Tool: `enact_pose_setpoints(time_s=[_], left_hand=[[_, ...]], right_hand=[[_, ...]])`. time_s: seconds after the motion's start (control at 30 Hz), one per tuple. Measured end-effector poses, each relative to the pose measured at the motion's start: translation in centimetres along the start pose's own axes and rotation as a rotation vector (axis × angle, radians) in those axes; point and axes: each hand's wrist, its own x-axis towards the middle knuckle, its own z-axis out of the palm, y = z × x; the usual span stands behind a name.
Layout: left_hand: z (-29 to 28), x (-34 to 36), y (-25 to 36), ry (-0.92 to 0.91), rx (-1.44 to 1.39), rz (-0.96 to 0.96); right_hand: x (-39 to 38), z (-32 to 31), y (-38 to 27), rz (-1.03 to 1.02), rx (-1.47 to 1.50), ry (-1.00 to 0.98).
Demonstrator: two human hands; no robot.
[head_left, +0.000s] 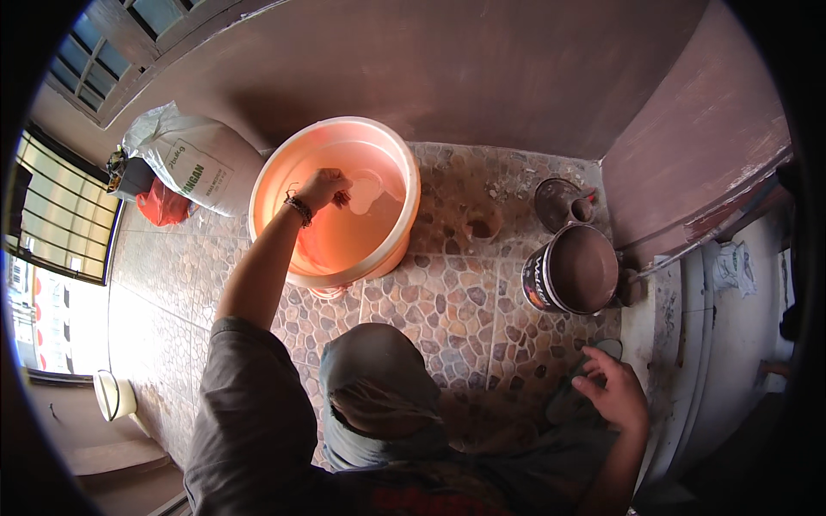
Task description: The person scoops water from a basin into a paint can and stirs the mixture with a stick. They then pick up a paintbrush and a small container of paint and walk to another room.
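Over a large round orange tub (391,249) hangs my left hand (325,189), fingers closed together and pointing down. What they hold, if anything, I cannot make out; the fingertips look reddish. A dark bracelet (298,209) circles that wrist. Inside the tub, a pale irregular patch (366,193) shows against the peach-orange surface. My right hand (615,389) is held low at the right, apart from anything, its fingers spread and slightly bent. Beyond it stands a dark bucket (538,279) filled with brown paint-like liquid (585,268).
Left of the tub, a white sack (211,163) leans beside a red-orange bag (163,204). A dark round lid (551,199) with a small brown cup (582,210) lies near the brown wall (490,69). A pale pail (114,396) stands far left. The floor (447,301) is stone-patterned.
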Motion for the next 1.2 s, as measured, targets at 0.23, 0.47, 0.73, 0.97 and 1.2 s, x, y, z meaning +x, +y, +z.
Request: enact_pose_setpoints(time_s=[0.23, 0.47, 0.73, 0.97, 1.2], left_hand=[[-0.2, -5.0, 8.6, 0.014, -0.105, 0.245], [7.3, -6.8, 17.1, -0.053, -0.112, 0.318], [22.0, -5.8, 21.3, -0.342, -0.198, 0.382], [34.0, -4.6, 22.2, -0.484, -0.173, 0.364], [41.9, -3.6, 21.6, -0.446, 0.008, 0.363]], right_hand=[[-0.7, -0.9, -0.4, -0.083, 0.007, 0.061], [-3.3, -1.6, -1.1, -0.259, 0.035, 0.159], [-5.9, -0.9, -1.1, -0.367, -0.121, 0.064], [-7.3, -1.0, 0.4, -0.348, -0.138, 0.035], [-8.4, -1.5, 2.1, -0.384, -0.101, 0.082]])
